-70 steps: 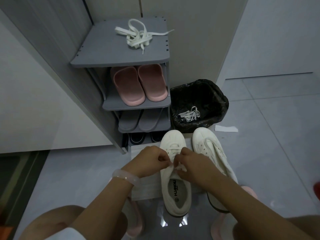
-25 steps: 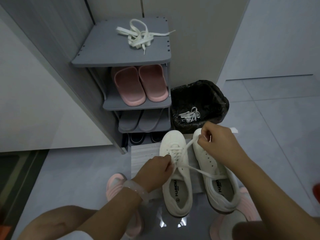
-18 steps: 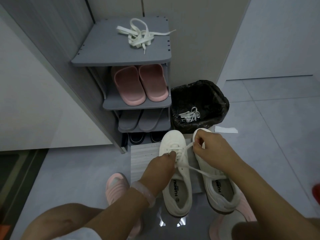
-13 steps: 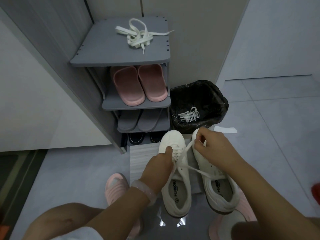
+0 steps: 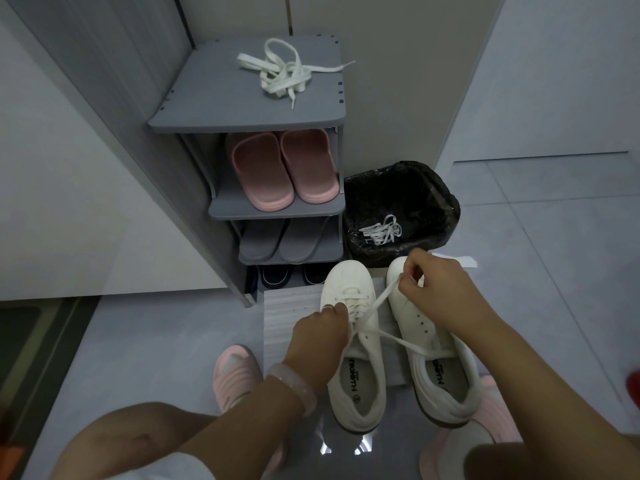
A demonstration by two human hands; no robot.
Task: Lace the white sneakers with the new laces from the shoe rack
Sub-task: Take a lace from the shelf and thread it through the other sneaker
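floor [image 5: 540, 209]: pale grey tiles, thin joints, glossy patch near my knees | wall [image 5: 391, 81]: plain beige panel ahead of me | cabinet side [image 5: 114, 109]: grey, ribbed, at my left | bin [image 5: 446, 202]: black-lined, beside the rack's right side | mat [image 5: 287, 317]: pale, ribbed, flat on the floor | light: dim, even

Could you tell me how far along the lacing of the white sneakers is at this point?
Done: old laces lie in the bin.

In hand: the left sneaker has a few lower rows laced; the right hand pinches its lace and the left hand works at the eyelets.

Left: its upper rows, and the unlaced right sneaker; a lace bundle waits on the rack.
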